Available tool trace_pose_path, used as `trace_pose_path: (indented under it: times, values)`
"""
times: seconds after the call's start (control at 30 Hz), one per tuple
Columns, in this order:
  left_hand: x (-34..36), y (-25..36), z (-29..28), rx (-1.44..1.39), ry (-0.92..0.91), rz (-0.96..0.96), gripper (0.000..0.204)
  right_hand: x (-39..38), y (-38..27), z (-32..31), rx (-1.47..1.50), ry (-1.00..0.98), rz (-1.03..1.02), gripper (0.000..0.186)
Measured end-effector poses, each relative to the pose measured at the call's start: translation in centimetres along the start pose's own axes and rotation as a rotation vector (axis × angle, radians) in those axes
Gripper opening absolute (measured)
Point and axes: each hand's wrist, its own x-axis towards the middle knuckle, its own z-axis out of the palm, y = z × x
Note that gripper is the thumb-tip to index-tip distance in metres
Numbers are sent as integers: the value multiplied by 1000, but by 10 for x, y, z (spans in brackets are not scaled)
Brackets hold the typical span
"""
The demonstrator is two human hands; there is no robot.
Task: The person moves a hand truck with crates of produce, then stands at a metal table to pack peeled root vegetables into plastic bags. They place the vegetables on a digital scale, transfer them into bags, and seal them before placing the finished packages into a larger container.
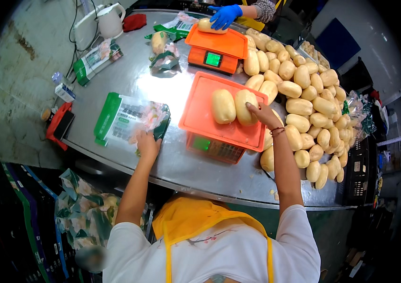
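Two plump, pale yellow lotus root sections lie side by side on the orange pan [192,111] of the near scale. My right hand [265,116] is closed on the right-hand lotus root section [245,107], thumb and fingers against its right side. The other lotus root section [223,106] lies untouched beside it. Left of the scale, a flat green-and-white plastic bag [124,118] printed with pink flowers lies on the table. My left hand [148,144] grips the bag's near edge, with its fingertips partly hidden.
A large heap of lotus root sections [299,106] covers the table's right side. Across the metal table [167,162], a co-worker's blue-gloved hand [226,17] touches one on a second orange scale [213,59]. A filled bag [163,52], a kettle [111,21] and another bag [98,61] stand far left.
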Motion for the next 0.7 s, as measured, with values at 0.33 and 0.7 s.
trace_pose_path:
  times: [0.33,0.7]
  values:
    - [7,-12,7,-214,50,-78,28,28,32,14,78,186,-32,61]
    - [15,-52,29,-814,-97,-477,14,-64,-20,22,1248,-297,-386,62]
